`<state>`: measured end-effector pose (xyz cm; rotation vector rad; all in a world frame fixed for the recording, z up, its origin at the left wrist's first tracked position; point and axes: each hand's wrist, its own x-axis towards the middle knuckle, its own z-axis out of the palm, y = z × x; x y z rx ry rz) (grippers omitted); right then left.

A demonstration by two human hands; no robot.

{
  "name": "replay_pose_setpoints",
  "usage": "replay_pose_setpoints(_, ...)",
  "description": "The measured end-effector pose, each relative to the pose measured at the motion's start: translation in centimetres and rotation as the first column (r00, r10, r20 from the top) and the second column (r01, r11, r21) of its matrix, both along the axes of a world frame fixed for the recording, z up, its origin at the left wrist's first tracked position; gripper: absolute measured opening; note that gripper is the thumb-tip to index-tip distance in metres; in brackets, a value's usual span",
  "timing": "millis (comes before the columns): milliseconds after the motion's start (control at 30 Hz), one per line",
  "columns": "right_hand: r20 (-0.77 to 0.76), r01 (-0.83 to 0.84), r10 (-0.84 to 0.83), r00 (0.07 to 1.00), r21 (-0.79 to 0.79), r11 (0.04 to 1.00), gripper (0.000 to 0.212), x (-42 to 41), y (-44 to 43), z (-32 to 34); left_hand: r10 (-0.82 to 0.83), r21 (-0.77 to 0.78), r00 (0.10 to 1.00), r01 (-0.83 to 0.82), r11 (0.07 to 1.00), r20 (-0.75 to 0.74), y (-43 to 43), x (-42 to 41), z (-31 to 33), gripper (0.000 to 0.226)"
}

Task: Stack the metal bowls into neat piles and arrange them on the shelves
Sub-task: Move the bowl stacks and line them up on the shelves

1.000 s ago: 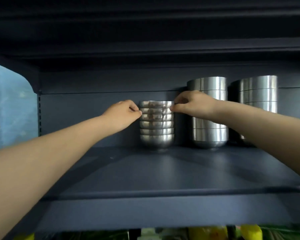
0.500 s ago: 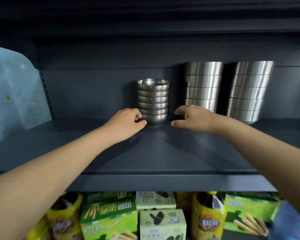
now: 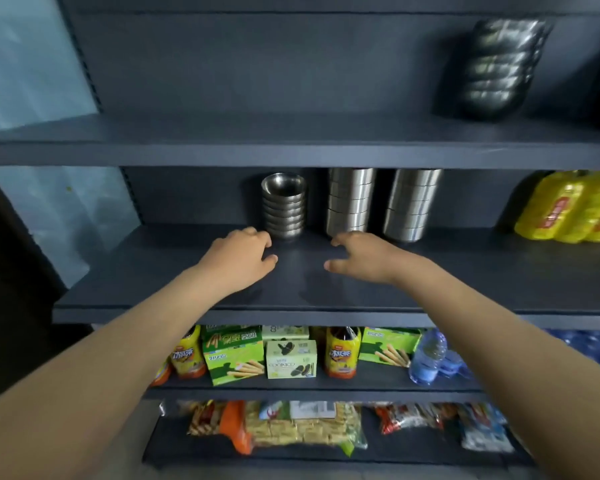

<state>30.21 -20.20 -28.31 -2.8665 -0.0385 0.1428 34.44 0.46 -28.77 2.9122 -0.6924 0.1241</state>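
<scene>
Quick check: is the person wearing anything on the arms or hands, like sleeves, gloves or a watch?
No. The left arm and right arm are bare as far as the frame shows, with no sleeve in view. The left hand and right hand have no gloves, and no watch, band or ring shows on either.

A dark grey shelf board (image 3: pixel 291 155) hides the tops of the tall shiny steel bowl stacks (image 3: pixel 350 202); yellow plastic packets (image 3: pixel 568 209) are cut off at right.

Dark grey shelving (image 3: pixel 291 142), pale blue panel (image 3: pixel 25 64) at left, dim light.
</scene>
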Motion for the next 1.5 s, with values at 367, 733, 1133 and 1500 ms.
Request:
replay_pose_setpoints(367, -0.025, -0.002, 0.001, 1.000, -0.033, 0.999, 0.062, -12.2, -0.3, 11.5, -0.010, 0.033, 1.000, 0.010, 0.999, 0.017, -0.3, -11.1, 10.0, 0.045)
replay_pose_setpoints(733, 0.045, 0.146, -0.142, 0.989, -0.083, 0.986, 0.061, -22.5, -3.6, 15.4, -0.173, 0.008, 0.979, 0.173, 0.985, 0.111, -3.5, -18.4, 15.1, 0.041)
replay_pose_setpoints(1133, 0.169, 0.340, -0.331, 0.928, -0.024, 0.940, 0.064, -25.6, -16.1, 18.8, -0.252, -0.039, 0.947, 0.265, 0.964, 0.200, -15.2, -19.2, 18.2, 0.038)
replay_pose_setpoints(1500, 0.243, 0.388, -0.366, 0.898, -0.047, 0.921, 0.055, -21.7, -33.0, 19.7, -0.294, -0.101, 0.938, 0.316, 0.943, 0.185, -34.0, -14.1, 18.3, 0.042)
